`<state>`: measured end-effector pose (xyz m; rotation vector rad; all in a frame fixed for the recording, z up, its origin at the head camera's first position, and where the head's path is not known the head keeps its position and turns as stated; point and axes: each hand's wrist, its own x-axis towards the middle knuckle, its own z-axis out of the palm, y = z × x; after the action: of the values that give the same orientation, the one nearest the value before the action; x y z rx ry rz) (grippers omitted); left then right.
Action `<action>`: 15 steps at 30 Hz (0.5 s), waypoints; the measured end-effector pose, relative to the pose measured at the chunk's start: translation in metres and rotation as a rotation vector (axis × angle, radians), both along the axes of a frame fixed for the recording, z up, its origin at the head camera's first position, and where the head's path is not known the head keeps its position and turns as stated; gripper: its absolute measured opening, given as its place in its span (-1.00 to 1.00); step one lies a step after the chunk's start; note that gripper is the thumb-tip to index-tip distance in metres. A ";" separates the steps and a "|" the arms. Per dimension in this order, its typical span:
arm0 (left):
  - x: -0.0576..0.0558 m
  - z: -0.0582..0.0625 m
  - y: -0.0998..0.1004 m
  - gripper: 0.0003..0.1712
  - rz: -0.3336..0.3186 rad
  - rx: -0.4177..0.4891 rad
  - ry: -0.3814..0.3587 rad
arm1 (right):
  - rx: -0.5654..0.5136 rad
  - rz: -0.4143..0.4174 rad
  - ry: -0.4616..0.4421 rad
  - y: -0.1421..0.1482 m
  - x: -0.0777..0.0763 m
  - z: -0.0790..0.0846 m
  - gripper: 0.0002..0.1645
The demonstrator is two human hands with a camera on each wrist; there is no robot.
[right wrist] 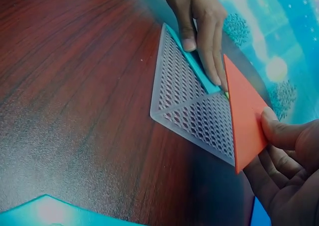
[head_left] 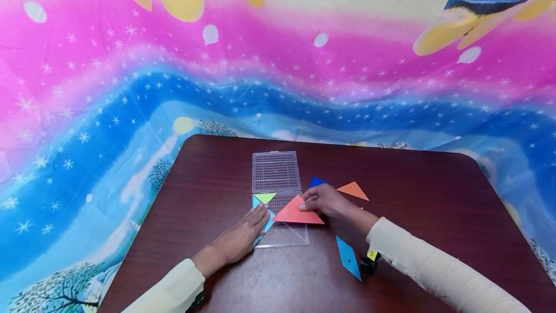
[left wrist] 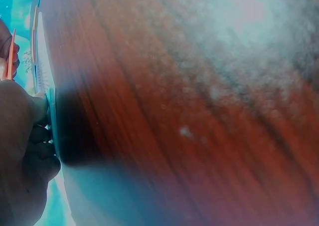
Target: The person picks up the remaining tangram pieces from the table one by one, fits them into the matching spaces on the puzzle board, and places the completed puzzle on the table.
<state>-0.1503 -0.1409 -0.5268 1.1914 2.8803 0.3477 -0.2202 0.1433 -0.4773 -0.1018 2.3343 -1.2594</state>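
Observation:
My right hand (head_left: 320, 199) pinches a red-orange triangle tile (right wrist: 244, 116) between thumb and fingers, holding it tilted over the right part of a clear plastic case (head_left: 282, 240). With fingers straight, my left hand (head_left: 243, 233) presses on a light-blue triangle tile (head_left: 270, 221) lying in the left side of the case's near half. Beyond those fingertips a small yellow-green triangle tile (head_left: 265, 197) lies at the far-left corner of that half. In the left wrist view, the left hand (left wrist: 25, 146) shows at the left edge, its fingers at the case's side.
The case's other half, a gridded lid (head_left: 275, 173), lies unfolded behind. On the brown table (head_left: 208, 168), an orange triangle (head_left: 355, 190) and a partly covered dark-blue piece (head_left: 317, 181) lie right of the case. Nearer, a blue parallelogram (head_left: 349, 258) lies beside the right sleeve. A printed cloth hangs behind.

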 end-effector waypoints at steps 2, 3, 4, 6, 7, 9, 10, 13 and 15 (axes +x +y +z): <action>0.000 0.001 0.000 -0.43 0.004 -0.009 -0.016 | 0.011 0.022 0.014 -0.002 0.003 0.000 -0.72; 0.001 0.002 0.001 -0.43 0.007 -0.010 -0.027 | 0.020 0.039 0.026 -0.003 0.005 0.001 -0.72; 0.001 0.002 0.001 -0.43 0.010 -0.013 -0.033 | 0.028 0.055 0.037 -0.004 0.007 0.001 -0.72; 0.000 0.003 0.001 -0.43 0.012 -0.012 -0.034 | 0.035 0.076 0.051 -0.007 0.010 0.002 -0.71; 0.000 0.003 0.001 -0.43 0.012 -0.011 -0.033 | 0.040 0.084 0.057 -0.008 0.011 0.002 -0.71; 0.000 0.003 0.001 -0.44 0.011 -0.004 -0.025 | 0.050 0.088 0.056 -0.010 0.012 0.002 -0.71; -0.001 0.002 0.001 -0.44 0.009 -0.003 -0.019 | 0.052 0.083 0.051 -0.011 0.012 0.002 -0.72; -0.001 0.003 0.001 -0.43 0.012 0.001 -0.023 | 0.062 0.067 0.034 -0.014 0.011 0.000 -0.72; -0.001 0.003 0.001 -0.43 0.018 -0.003 -0.029 | 0.059 0.055 0.021 -0.016 0.011 -0.003 -0.74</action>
<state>-0.1517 -0.1400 -0.5233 1.1510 2.8670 0.3577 -0.2093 0.1272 -0.4798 -0.1591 2.3683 -1.1675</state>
